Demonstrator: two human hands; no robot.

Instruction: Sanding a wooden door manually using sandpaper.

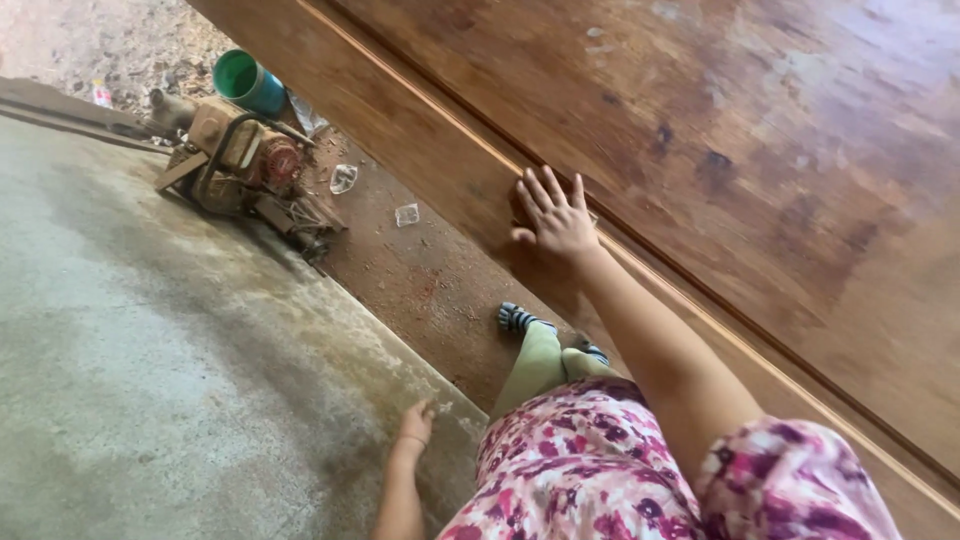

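My right hand (555,220) lies flat with its fingers spread against a large brown wooden panel (760,160), on its lower framed edge. It holds nothing. My left hand (415,425) hangs low beside my floral dress (590,470), over the edge of the concrete slab (150,380). Its fingers are loosely curled and nothing is in them. Below the panel my foot in a striped sandal (515,318) stands on the reddish dirt.
An old rusty engine-like machine (245,165) sits at the slab's far edge, with a green bucket (245,80) behind it. Two crumpled clear plastic cups (343,178) (407,214) lie on the dirt strip (420,280) between slab and panel.
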